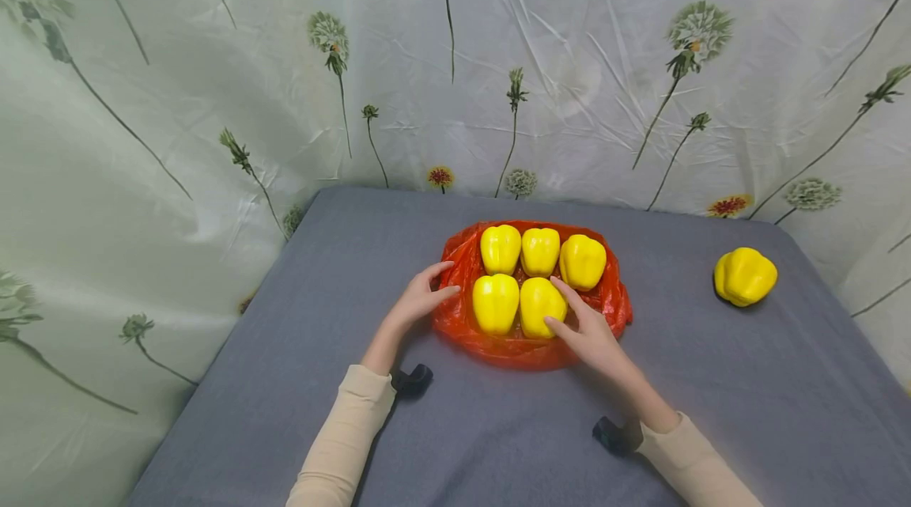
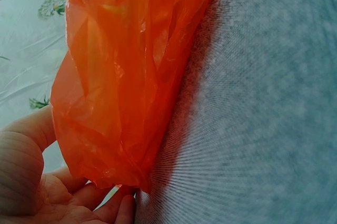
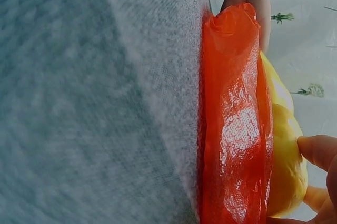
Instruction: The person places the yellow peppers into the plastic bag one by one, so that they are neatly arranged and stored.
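Observation:
Several yellow bell peppers stand in a red plastic bag [image 1: 466, 345] whose mouth is spread wide, three in the back row and two in front. My right hand [image 1: 594, 339] grips the front right bell pepper [image 1: 539, 308]; in the right wrist view the thumb presses one side of this bell pepper [image 3: 287, 166] while fingers reach round its far side. At the bag's left side rests my left hand [image 1: 416, 301], its fingers spread and lightly bent. The left wrist view has those fingers touching the lower end of the red bag [image 2: 121, 92].
One more yellow bell pepper [image 1: 745, 277] lies apart at the table's right. A grey cloth covers the table [image 1: 342, 285]. Behind and to the left hangs a pale curtain [image 1: 398, 56] with a dandelion print. Dark straps [image 1: 413, 380] sit at both wrists.

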Action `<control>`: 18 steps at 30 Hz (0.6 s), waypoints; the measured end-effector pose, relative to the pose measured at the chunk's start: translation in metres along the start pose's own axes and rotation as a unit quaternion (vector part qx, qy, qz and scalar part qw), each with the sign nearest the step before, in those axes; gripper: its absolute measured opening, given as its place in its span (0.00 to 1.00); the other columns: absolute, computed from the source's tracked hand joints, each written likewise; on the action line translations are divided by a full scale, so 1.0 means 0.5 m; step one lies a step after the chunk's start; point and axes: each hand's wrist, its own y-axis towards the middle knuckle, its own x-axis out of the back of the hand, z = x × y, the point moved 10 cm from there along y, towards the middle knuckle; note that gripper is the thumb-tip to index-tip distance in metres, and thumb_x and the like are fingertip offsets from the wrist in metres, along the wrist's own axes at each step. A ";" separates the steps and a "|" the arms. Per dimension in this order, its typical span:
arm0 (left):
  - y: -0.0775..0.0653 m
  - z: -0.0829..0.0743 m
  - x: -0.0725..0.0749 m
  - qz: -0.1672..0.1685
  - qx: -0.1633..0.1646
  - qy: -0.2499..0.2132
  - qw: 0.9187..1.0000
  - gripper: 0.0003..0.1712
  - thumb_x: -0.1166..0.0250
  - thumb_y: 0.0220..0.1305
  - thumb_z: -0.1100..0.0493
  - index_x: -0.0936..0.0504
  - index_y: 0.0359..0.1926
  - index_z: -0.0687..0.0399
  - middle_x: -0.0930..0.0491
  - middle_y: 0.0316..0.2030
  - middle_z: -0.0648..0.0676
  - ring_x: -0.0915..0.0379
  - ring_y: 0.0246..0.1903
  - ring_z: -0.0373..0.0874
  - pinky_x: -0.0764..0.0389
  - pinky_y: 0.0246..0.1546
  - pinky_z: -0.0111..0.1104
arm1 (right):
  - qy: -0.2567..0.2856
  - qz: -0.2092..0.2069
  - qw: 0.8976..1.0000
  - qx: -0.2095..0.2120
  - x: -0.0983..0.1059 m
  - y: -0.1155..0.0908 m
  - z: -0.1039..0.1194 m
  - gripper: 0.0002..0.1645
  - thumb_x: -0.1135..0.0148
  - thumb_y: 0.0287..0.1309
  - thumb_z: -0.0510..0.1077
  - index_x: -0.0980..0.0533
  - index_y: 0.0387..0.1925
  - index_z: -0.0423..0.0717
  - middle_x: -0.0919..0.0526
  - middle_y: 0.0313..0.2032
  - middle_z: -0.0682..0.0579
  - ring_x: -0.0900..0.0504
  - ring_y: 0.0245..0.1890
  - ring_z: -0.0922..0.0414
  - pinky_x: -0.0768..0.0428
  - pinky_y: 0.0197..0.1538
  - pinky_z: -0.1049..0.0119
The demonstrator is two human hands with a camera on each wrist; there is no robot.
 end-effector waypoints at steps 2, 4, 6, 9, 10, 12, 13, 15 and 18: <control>0.000 -0.001 0.000 -0.001 -0.002 0.002 1.000 0.33 0.38 0.61 0.55 0.36 0.66 0.55 0.34 0.65 0.60 0.36 0.62 0.55 0.31 0.63 0.48 | -0.002 0.003 1.000 -0.001 -0.001 0.000 -0.001 0.42 0.42 0.60 0.54 0.48 0.72 0.54 0.40 0.70 0.43 0.34 0.65 0.41 0.33 0.63 0.41; 0.000 -0.002 0.001 -0.002 -0.005 0.001 1.000 0.33 0.38 0.61 0.55 0.35 0.66 0.56 0.34 0.65 0.61 0.36 0.62 0.56 0.31 0.64 0.48 | -0.004 0.008 1.000 -0.003 -0.003 0.001 -0.003 0.43 0.43 0.61 0.55 0.50 0.72 0.54 0.40 0.70 0.43 0.34 0.65 0.41 0.32 0.63 0.41; 0.002 -0.003 0.002 -0.002 -0.010 0.001 1.000 0.33 0.38 0.61 0.55 0.35 0.66 0.56 0.34 0.65 0.61 0.36 0.62 0.56 0.32 0.64 0.48 | -0.006 0.013 1.000 -0.005 -0.004 0.001 -0.004 0.43 0.44 0.61 0.56 0.51 0.72 0.55 0.41 0.70 0.43 0.34 0.65 0.40 0.33 0.63 0.40; 0.003 -0.004 0.001 -0.001 -0.014 0.002 1.000 0.33 0.39 0.61 0.55 0.35 0.66 0.57 0.34 0.65 0.62 0.35 0.62 0.56 0.32 0.64 0.48 | -0.010 0.020 1.000 -0.008 -0.005 0.000 -0.008 0.44 0.45 0.61 0.58 0.52 0.73 0.55 0.42 0.71 0.43 0.35 0.65 0.40 0.33 0.63 0.39; 0.004 -0.003 0.000 0.000 -0.014 0.002 1.000 0.33 0.39 0.61 0.55 0.35 0.66 0.57 0.34 0.65 0.61 0.35 0.61 0.56 0.32 0.64 0.48 | -0.008 0.023 1.000 -0.010 -0.006 0.000 -0.009 0.44 0.45 0.61 0.58 0.52 0.73 0.56 0.43 0.71 0.43 0.35 0.65 0.40 0.34 0.63 0.39; 0.004 -0.002 0.000 -0.001 -0.014 0.002 1.000 0.33 0.39 0.61 0.55 0.35 0.66 0.57 0.34 0.65 0.62 0.34 0.61 0.56 0.32 0.64 0.48 | -0.007 0.027 1.000 -0.013 -0.007 -0.001 -0.013 0.45 0.45 0.61 0.59 0.53 0.73 0.56 0.43 0.71 0.43 0.35 0.66 0.40 0.33 0.63 0.40; 0.003 -0.002 0.000 -0.001 -0.013 0.001 1.000 0.33 0.39 0.61 0.55 0.35 0.66 0.57 0.34 0.65 0.61 0.34 0.61 0.56 0.31 0.64 0.48 | -0.007 0.029 0.999 -0.015 -0.007 -0.002 -0.015 0.45 0.46 0.61 0.59 0.54 0.73 0.57 0.43 0.71 0.43 0.34 0.65 0.41 0.32 0.63 0.41; 0.003 -0.001 0.002 -0.004 -0.012 0.001 1.000 0.33 0.39 0.61 0.56 0.35 0.66 0.57 0.33 0.65 0.61 0.34 0.61 0.56 0.32 0.64 0.48 | 0.003 0.032 0.999 -0.017 -0.004 -0.004 -0.018 0.44 0.46 0.61 0.59 0.54 0.73 0.58 0.43 0.71 0.44 0.33 0.65 0.41 0.30 0.62 0.43; 0.002 0.000 0.004 -0.006 -0.010 0.001 1.000 0.32 0.39 0.61 0.56 0.35 0.66 0.57 0.33 0.65 0.61 0.35 0.61 0.55 0.32 0.64 0.48 | 0.018 0.031 0.999 -0.014 0.005 -0.007 -0.021 0.44 0.45 0.62 0.57 0.54 0.73 0.57 0.42 0.70 0.41 0.29 0.63 0.42 0.26 0.59 0.48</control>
